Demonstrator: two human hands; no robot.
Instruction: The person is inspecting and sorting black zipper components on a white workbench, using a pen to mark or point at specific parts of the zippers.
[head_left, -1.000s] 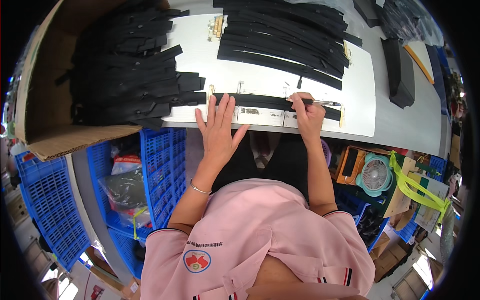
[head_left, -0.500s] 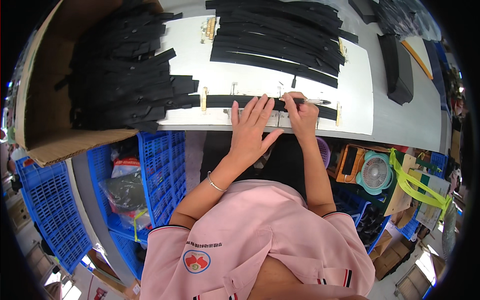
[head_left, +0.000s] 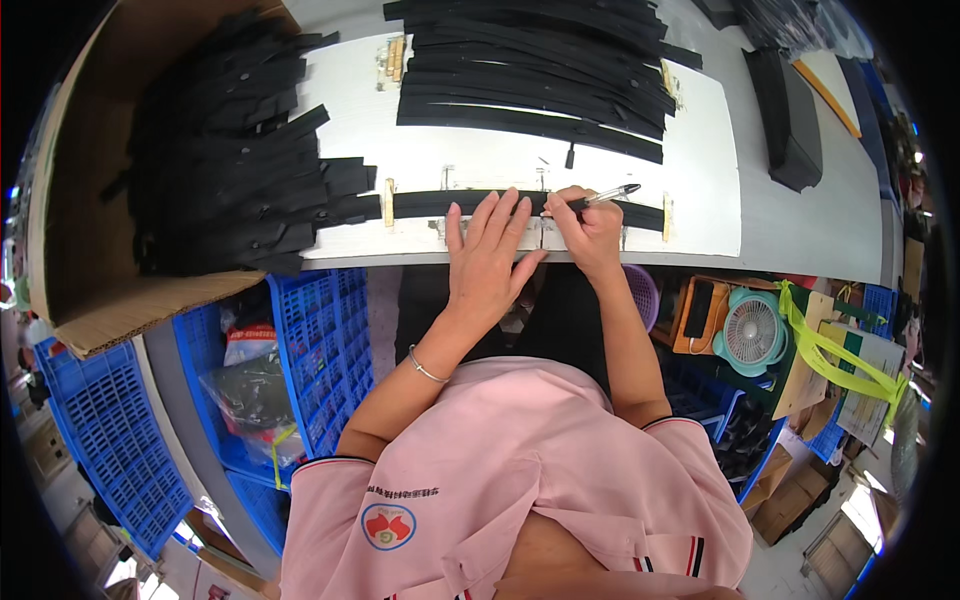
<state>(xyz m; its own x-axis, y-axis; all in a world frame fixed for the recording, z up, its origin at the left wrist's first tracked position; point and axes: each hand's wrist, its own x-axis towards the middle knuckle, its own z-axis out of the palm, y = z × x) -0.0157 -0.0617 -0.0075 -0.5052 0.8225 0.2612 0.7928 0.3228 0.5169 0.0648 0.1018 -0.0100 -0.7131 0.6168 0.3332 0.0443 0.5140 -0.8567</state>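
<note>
A long black zipper (head_left: 420,204) lies straight across the white board (head_left: 690,215), near the table's front edge. My left hand (head_left: 486,250) rests flat on it, fingers stretched and slightly apart. Just right of that, my right hand (head_left: 592,235) grips a pen (head_left: 610,194) with a clear barrel. Its writing end is down at the zipper beside my left fingers, while its black cap end points up and right. Whether the tip touches the zipper is hidden by my fingers. Yellowish tape pieces (head_left: 389,203) sit on the board by the zipper's ends.
Many black zippers (head_left: 530,65) lie in rows farther back on the board. To the left, a cardboard box (head_left: 75,200) on its side holds a heap of black strips (head_left: 225,160). A dark block (head_left: 785,120) stands right. Below the table are blue crates (head_left: 320,350) and a fan (head_left: 752,332).
The pen has tipped steeper in my right hand, its cap end rising. My left hand stays flat on the zipper. The whole view has shifted slightly.
</note>
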